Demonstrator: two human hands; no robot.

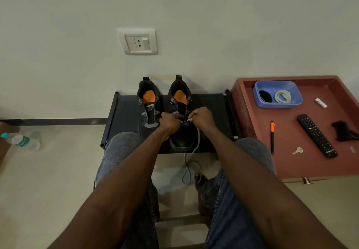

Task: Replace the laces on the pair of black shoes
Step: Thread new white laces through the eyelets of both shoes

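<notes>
Two black shoes with orange insoles stand side by side on a low black rack [124, 112], heels toward the wall. The left shoe [148, 102] has no lace in view. My left hand [170, 121] rests on the right shoe [181, 137] at its eyelets, index finger pointing right. My right hand [201, 117] pinches the tip of a white lace [197, 141] beside the eyelets. The lace hangs down off the rack's front edge and loops on the floor between my knees.
A red tray table [291, 161] at the right holds a blue tub [298, 101] with a coiled white lace [282, 97] and a black lace [265, 96], a remote [316, 136], a pen [272, 137], a key [297, 151]. A water bottle [22, 140] lies on the floor at the left.
</notes>
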